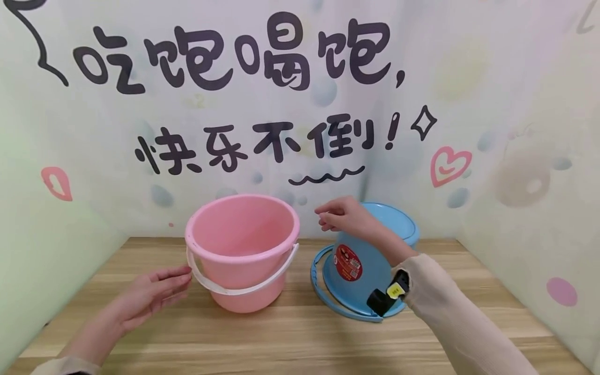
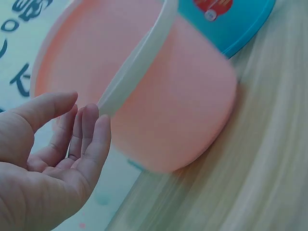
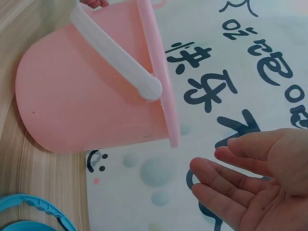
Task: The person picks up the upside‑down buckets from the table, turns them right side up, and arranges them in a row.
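Observation:
A pink bucket (image 1: 248, 271) stands upright on the table, its white handle (image 1: 225, 290) hanging down across the front. Beside the bucket's left side is my left hand (image 1: 150, 294), fingers loosely extended. In the left wrist view its fingertips lie close to the handle; I cannot tell if they touch. My right hand (image 1: 347, 216) is in the air between the two buckets, just right of the pink rim, holding nothing; its fingers look relaxed in the right wrist view. Under the right forearm a blue bucket (image 1: 375, 260) sits upside down, partly hidden by that arm.
The blue bucket's handle (image 1: 323, 298) lies on the wood-grain table (image 1: 187, 344) around its front left. A round red label (image 1: 348, 262) is on its side. Behind both buckets rises a printed backdrop (image 1: 211, 109) with black lettering, and pale walls close in the sides.

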Demonstrator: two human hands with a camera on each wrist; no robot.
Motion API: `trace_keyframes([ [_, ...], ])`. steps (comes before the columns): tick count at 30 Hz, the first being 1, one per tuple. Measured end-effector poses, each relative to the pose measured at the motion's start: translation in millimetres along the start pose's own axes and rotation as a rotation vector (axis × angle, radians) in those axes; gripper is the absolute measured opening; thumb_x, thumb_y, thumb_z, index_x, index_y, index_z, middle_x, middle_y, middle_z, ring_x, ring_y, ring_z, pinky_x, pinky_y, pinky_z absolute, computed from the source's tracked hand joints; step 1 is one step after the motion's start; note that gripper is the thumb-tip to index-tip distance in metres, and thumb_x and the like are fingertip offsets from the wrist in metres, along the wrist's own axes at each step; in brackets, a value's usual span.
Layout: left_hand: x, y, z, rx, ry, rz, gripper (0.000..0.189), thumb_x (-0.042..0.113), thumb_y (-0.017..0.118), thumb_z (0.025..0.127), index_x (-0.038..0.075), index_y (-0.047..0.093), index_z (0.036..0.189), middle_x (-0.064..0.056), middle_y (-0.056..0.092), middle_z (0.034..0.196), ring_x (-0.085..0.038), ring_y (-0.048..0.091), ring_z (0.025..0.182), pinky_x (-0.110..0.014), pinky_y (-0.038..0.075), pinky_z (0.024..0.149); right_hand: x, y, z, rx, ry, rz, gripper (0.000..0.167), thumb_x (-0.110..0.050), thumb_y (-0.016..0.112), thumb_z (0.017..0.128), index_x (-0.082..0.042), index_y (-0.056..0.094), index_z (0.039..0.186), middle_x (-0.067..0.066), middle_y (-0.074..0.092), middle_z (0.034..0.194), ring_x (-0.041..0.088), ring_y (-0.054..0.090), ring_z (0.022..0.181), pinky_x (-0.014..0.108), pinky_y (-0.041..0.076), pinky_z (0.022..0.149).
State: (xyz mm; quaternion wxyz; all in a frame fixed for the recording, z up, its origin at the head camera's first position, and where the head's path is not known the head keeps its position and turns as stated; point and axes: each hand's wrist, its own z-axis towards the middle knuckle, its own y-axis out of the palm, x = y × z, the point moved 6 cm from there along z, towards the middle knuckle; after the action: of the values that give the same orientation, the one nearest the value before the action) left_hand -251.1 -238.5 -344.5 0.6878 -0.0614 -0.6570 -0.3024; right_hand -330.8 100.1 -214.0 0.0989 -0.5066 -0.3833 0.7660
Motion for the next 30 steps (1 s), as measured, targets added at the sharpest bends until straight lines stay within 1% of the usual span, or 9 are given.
trace_keyframes([
  [3, -7.4, 14.4, -2.5, -0.048, -0.032, -0.026, 0.031, -0.002, 0.038, 0.096, 0.01, 0.064, 0.108, -0.003, 0.063, 0.106, -0.011, 0.059, 0.098, -0.03, 0.046, 0.087, 1.3, -6.1, -11.9, -0.001, -0.016, -0.003, 0.027, -0.013, 0.055, 0.093, 0.001, 0.061, 0.114, 0.011, 0.065, 0.093, 0.02, 0.064, 0.083, 0.033, 0.052, 0.076],
  [7, -19.6, 29.9, -5.9, -0.084, -0.09, -0.006, 0.029, 0.0, 0.039, 0.097, 0.01, 0.063, 0.109, -0.002, 0.063, 0.106, -0.011, 0.059, 0.099, -0.03, 0.046, 0.087, 2.9, -11.9, -27.2, -0.014, -0.034, -0.014, 0.027, -0.012, 0.055, 0.092, 0.002, 0.06, 0.115, 0.011, 0.065, 0.094, 0.022, 0.065, 0.084, 0.034, 0.052, 0.076],
  [10, -27.8, 42.6, -5.5, -0.114, -0.116, 0.022, 0.028, 0.001, 0.04, 0.096, 0.011, 0.062, 0.11, -0.001, 0.063, 0.106, -0.01, 0.059, 0.099, -0.029, 0.047, 0.087, 4.4, -15.6, -39.3, -0.022, -0.053, -0.021, 0.028, -0.01, 0.055, 0.092, 0.005, 0.06, 0.115, 0.013, 0.066, 0.095, 0.024, 0.065, 0.085, 0.035, 0.052, 0.076],
  [14, -37.5, 62.6, 0.4, -0.152, -0.124, 0.051, 0.026, 0.001, 0.042, 0.095, 0.01, 0.061, 0.112, 0.0, 0.062, 0.106, -0.009, 0.058, 0.098, -0.029, 0.047, 0.087, 7.4, -21.7, -54.7, -0.017, -0.067, -0.032, 0.028, -0.009, 0.055, 0.092, 0.007, 0.059, 0.115, 0.018, 0.065, 0.099, 0.026, 0.065, 0.085, 0.037, 0.052, 0.077],
  [19, -47.8, 88.7, 10.0, -0.193, -0.13, 0.035, 0.023, 0.002, 0.044, 0.095, 0.006, 0.058, 0.113, -0.001, 0.062, 0.105, -0.011, 0.059, 0.096, -0.03, 0.047, 0.087, 14.4, -28.8, -71.4, -0.015, -0.058, -0.059, 0.029, -0.009, 0.056, 0.091, 0.007, 0.058, 0.115, 0.02, 0.064, 0.101, 0.023, 0.065, 0.085, 0.038, 0.052, 0.078],
  [24, -55.5, 111.6, 20.9, -0.212, -0.119, 0.047, 0.019, 0.002, 0.047, 0.093, 0.004, 0.057, 0.109, -0.003, 0.061, 0.102, -0.014, 0.06, 0.096, -0.031, 0.048, 0.086, 21.8, -35.6, -87.5, -0.017, -0.06, -0.063, 0.03, -0.008, 0.056, 0.091, 0.009, 0.057, 0.116, 0.02, 0.064, 0.101, 0.022, 0.065, 0.086, 0.039, 0.051, 0.078],
  [30, -66.2, 134.6, 36.1, -0.233, -0.135, 0.028, 0.02, 0.004, 0.051, 0.092, 0.0, 0.056, 0.111, -0.003, 0.061, 0.101, -0.014, 0.06, 0.095, -0.03, 0.048, 0.085, 34.2, -44.8, -112.9, -0.007, -0.044, -0.033, 0.032, -0.008, 0.057, 0.09, 0.011, 0.056, 0.116, 0.022, 0.063, 0.103, 0.024, 0.065, 0.088, 0.035, 0.051, 0.078],
])
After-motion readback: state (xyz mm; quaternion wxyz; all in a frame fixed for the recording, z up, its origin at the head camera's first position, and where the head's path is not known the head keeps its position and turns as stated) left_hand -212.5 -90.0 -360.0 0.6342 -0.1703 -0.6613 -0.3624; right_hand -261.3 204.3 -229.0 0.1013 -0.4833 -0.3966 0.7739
